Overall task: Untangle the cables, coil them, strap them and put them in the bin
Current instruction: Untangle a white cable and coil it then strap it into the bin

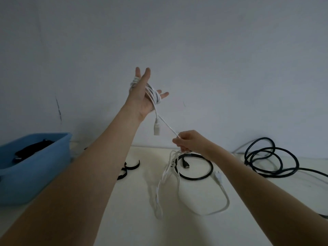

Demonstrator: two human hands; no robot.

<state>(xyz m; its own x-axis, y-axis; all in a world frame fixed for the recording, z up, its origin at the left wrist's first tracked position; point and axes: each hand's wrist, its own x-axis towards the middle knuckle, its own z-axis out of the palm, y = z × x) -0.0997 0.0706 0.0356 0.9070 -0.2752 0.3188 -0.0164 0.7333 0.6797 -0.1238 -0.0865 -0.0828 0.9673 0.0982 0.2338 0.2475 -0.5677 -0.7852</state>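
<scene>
My left hand (140,96) is raised in front of the wall with straight, spread fingers. A white cable (155,96) is wound in several turns around it, between thumb and fingers. The cable's white connector (156,129) dangles below the palm. From the coil a taut stretch runs down to my right hand (190,142), which pinches it above the table. Below that hand, the loose rest of the white cable (167,176) hangs in loops down to the tabletop. The blue bin (39,176) stands at the left, with a dark bundle (33,148) inside.
Black curved straps (130,168) lie on the table beside the bin. A thin black cable ring (208,173) with a plug sits under my right hand. Next to it is a white plug (218,177) on a white lead. A thick black cable (266,158) lies looped at the right.
</scene>
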